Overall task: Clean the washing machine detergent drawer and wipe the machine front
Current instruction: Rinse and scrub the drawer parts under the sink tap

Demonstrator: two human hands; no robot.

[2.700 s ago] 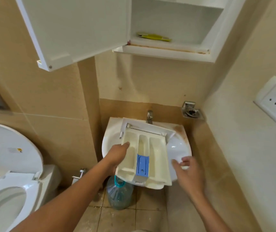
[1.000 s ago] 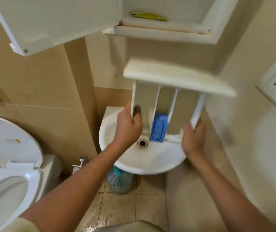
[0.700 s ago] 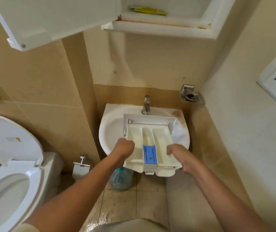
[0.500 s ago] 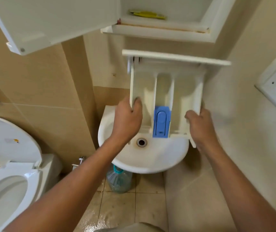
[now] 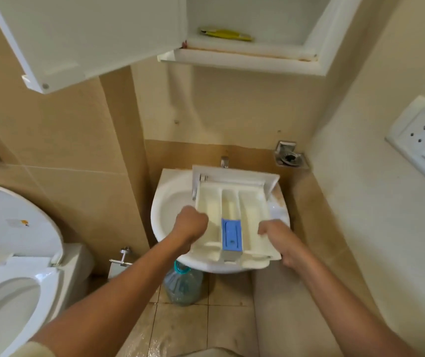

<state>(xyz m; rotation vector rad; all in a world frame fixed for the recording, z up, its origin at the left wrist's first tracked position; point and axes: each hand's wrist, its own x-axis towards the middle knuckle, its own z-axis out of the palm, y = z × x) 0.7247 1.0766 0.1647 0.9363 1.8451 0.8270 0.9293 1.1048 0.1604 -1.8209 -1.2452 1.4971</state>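
Over the white sink point(image 5: 170, 202), tiled bathroom: drawer point(image 5: 232, 202) lies flat, left hand point(image 5: 192, 226) and right hand point(image 5: 277, 234) gripping its side walls.

Detergent drawer point(image 5: 232, 215) lies across the basin point(image 5: 170, 202), its front panel just before the tap point(image 5: 224, 161); bare basin shows only at the left. Left hand point(image 5: 190, 225) and right hand point(image 5: 275, 233) grip its near sides. Right wall point(image 5: 360, 202) stands close beside the basin, a metal holder point(image 5: 290, 156) in the corner. Cabinet door point(image 5: 90, 34) hangs open overhead. Bottle point(image 5: 183, 287) stands under the basin.
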